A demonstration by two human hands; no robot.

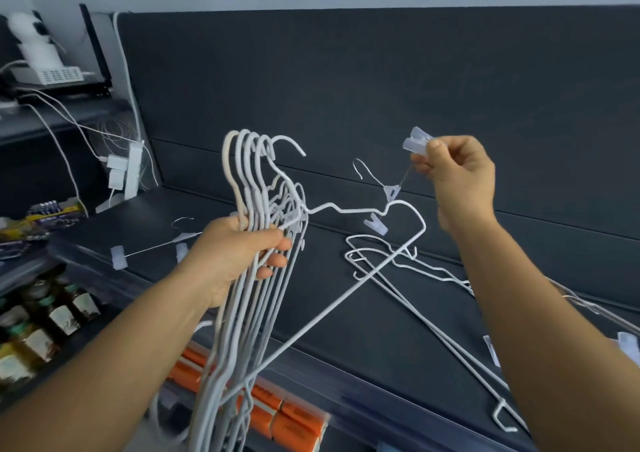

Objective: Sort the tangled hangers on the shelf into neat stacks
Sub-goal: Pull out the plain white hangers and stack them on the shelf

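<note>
Head view: my left hand (239,247) clamps the gathered bundle of white hangers (256,188) at nine o'clock, keeping hooks aligned. My right hand (457,171) at two o'clock pinches a clip hanger (417,141), lifting it clear of the loose hangers (391,261) on the shelf (346,313).

loose hangers (391,268) on shelf (214,223)

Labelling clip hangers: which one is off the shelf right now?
The clip hanger dangling from the right hand, which pinches one of its clips. The other clip hanger lies flat on the shelf at left, untouched.
</note>
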